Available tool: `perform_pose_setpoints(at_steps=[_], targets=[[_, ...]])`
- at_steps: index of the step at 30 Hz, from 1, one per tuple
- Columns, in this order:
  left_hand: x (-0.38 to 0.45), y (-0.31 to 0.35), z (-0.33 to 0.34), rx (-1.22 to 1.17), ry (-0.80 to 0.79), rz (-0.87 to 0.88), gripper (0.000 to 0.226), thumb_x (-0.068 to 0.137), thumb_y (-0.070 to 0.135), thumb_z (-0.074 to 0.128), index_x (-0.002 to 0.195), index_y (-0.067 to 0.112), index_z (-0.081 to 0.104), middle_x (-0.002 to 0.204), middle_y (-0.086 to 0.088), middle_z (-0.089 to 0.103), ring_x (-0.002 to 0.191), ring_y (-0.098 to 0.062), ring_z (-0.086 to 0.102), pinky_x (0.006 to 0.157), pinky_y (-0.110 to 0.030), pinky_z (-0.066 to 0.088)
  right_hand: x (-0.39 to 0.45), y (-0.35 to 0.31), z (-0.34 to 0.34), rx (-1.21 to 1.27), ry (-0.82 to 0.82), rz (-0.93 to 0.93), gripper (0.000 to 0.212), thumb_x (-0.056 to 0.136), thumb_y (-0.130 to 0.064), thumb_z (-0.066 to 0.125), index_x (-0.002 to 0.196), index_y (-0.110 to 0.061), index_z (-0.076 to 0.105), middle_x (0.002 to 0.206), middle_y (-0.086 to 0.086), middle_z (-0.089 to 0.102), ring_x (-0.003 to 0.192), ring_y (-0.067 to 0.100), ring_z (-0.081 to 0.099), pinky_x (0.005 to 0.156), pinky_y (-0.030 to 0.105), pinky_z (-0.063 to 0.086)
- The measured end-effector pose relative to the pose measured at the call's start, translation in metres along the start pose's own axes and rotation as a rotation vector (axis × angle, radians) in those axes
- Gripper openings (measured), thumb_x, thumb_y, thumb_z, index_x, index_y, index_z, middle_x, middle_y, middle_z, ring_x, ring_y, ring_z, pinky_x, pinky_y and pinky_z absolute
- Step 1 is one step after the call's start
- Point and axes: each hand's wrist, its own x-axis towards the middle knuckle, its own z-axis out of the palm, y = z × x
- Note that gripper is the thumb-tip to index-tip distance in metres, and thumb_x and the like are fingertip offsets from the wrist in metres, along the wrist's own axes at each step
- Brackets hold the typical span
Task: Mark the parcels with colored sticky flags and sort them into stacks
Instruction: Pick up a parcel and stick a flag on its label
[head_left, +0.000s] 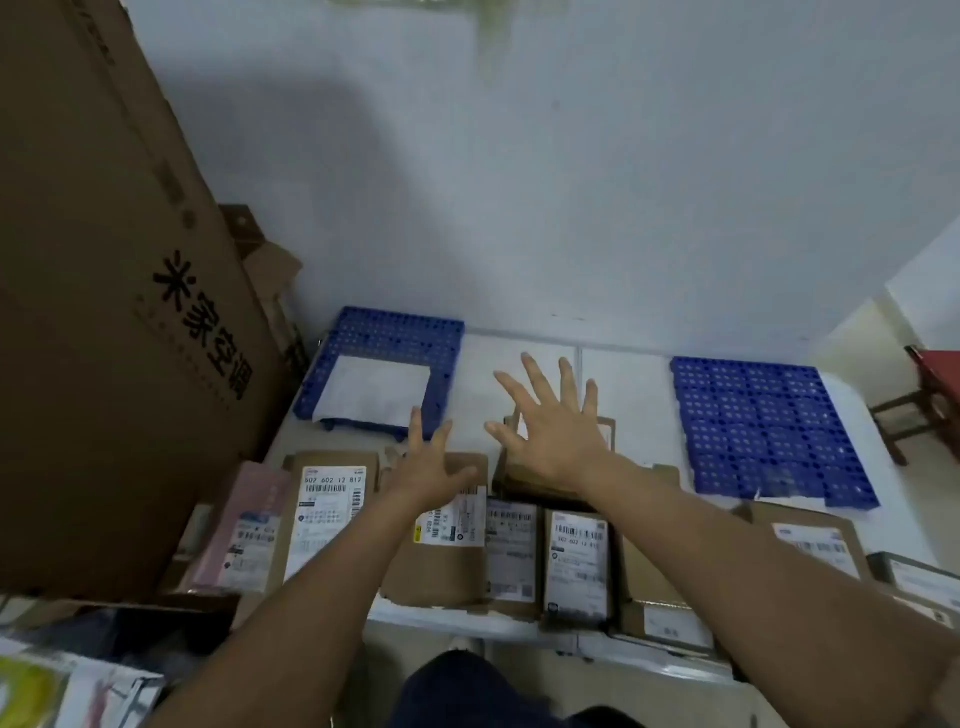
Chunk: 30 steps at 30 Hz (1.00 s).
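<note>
Both hands reach forward over a row of cardboard parcels (436, 540) lying along the near edge of the white table (628, 384). The left hand (431, 467) hovers with fingers spread and holds nothing; the right hand (556, 421), at about 1 o'clock from it, is splayed wide above a brown box (524, 478), also empty. No sticky flags are visible, so marking looks not yet begun. Two blue plastic pallets wait: one at 11 o'clock (384, 332) bearing a white mailer (371, 389), one at 2 o'clock (758, 421). The risk: parcels overhang the table edge at 6 o'clock, and a careless forearm could sweep one off.
</note>
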Motion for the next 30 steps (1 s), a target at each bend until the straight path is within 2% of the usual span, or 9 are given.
perform_pose_setpoints(at_steps=[2, 5, 7, 9, 11, 17, 20, 25, 30], targets=[[0.0, -0.004, 0.004, -0.059, -0.019, -0.055, 0.091, 0.089, 0.055, 0.061, 0.156, 0.034, 0.003, 0.156, -0.002, -0.036, 0.148, -0.037, 0.018, 0.117, -0.05, 0.026, -0.005, 0.0, 0.005, 0.006, 0.011, -0.002, 0.068, 0.095, -0.068, 0.026, 0.154, -0.043, 0.002, 0.163, -0.008, -0.015, 0.148, 0.033, -0.019, 0.115, 0.059, -0.01], [0.0, -0.009, 0.002, -0.167, -0.088, -0.131, 0.097, 0.089, 0.048, 0.066, 0.157, 0.03, 0.0, 0.158, -0.011, -0.031, 0.149, -0.035, 0.017, 0.116, -0.043, 0.029, -0.014, 0.004, 0.02, 0.094, 0.062, -0.029, 0.063, 0.099, -0.056, 0.034, 0.155, -0.033, 0.016, 0.164, -0.002, 0.006, 0.15, 0.031, -0.006, 0.119, 0.052, 0.0], [0.001, -0.011, 0.0, -0.226, -0.105, -0.171, 0.1, 0.088, 0.046, 0.067, 0.157, 0.031, -0.004, 0.159, -0.013, -0.026, 0.149, -0.036, 0.013, 0.116, -0.044, 0.027, -0.021, 0.002, 0.026, 0.233, 0.08, -0.046, 0.052, 0.102, -0.044, 0.04, 0.149, -0.023, 0.035, 0.15, 0.007, 0.042, 0.143, 0.028, 0.029, 0.116, 0.043, 0.025], [0.003, -0.013, 0.0, -0.277, -0.103, -0.202, 0.1, 0.089, 0.045, 0.067, 0.156, 0.032, -0.006, 0.161, -0.015, -0.021, 0.15, -0.037, 0.011, 0.117, -0.046, 0.025, -0.03, -0.003, 0.03, 0.434, 0.012, -0.006, 0.037, 0.103, -0.032, 0.043, 0.135, -0.017, 0.052, 0.115, 0.008, 0.068, 0.107, 0.019, 0.062, 0.093, 0.031, 0.047], [0.003, -0.015, 0.001, -0.324, -0.09, -0.235, 0.099, 0.089, 0.043, 0.067, 0.156, 0.032, -0.006, 0.162, -0.018, -0.011, 0.149, -0.038, 0.014, 0.117, -0.046, 0.025, -0.038, -0.009, 0.037, 0.554, -0.103, 0.054, 0.029, 0.102, -0.023, 0.046, 0.122, -0.01, 0.062, 0.104, 0.01, 0.07, 0.093, 0.02, 0.065, 0.086, 0.029, 0.05], [0.002, -0.021, 0.003, -0.429, -0.076, -0.292, 0.091, 0.091, 0.039, 0.062, 0.156, 0.029, -0.001, 0.153, -0.018, 0.034, 0.134, -0.036, 0.043, 0.108, -0.045, 0.041, -0.044, -0.021, 0.059, 1.058, -0.517, 0.411, 0.03, 0.102, -0.032, 0.047, 0.125, -0.014, 0.054, 0.117, 0.004, 0.067, 0.106, 0.016, 0.063, 0.09, 0.03, 0.052], [-0.003, -0.019, -0.002, -0.509, -0.1, -0.312, 0.082, 0.094, 0.038, 0.058, 0.156, 0.02, 0.007, 0.142, -0.014, 0.05, 0.127, -0.032, 0.05, 0.102, -0.043, 0.046, -0.041, -0.023, 0.061, 1.162, -0.461, 0.452, 0.013, 0.102, -0.033, 0.048, 0.109, -0.023, 0.053, 0.112, 0.003, 0.067, 0.106, 0.018, 0.064, 0.099, 0.037, 0.051], [-0.005, -0.01, -0.017, -0.533, -0.053, -0.277, 0.06, 0.094, 0.049, 0.054, 0.14, 0.01, 0.047, 0.135, -0.008, 0.058, 0.122, -0.028, 0.055, 0.1, -0.038, 0.045, -0.034, -0.023, 0.062, 0.912, -0.257, 0.419, 0.042, 0.1, -0.043, 0.045, 0.128, -0.012, 0.051, 0.121, 0.004, 0.065, 0.111, 0.022, 0.061, 0.098, 0.039, 0.05], [-0.01, 0.0, -0.042, -0.678, -0.089, -0.254, 0.064, 0.093, 0.059, 0.052, 0.139, 0.014, 0.049, 0.125, -0.006, 0.064, 0.109, -0.025, 0.06, 0.097, -0.039, 0.046, -0.03, -0.027, 0.045, 1.036, -0.035, 0.427, 0.043, 0.101, -0.04, 0.044, 0.129, -0.008, 0.046, 0.107, 0.009, 0.068, 0.085, 0.02, 0.067, 0.067, 0.028, 0.058]])
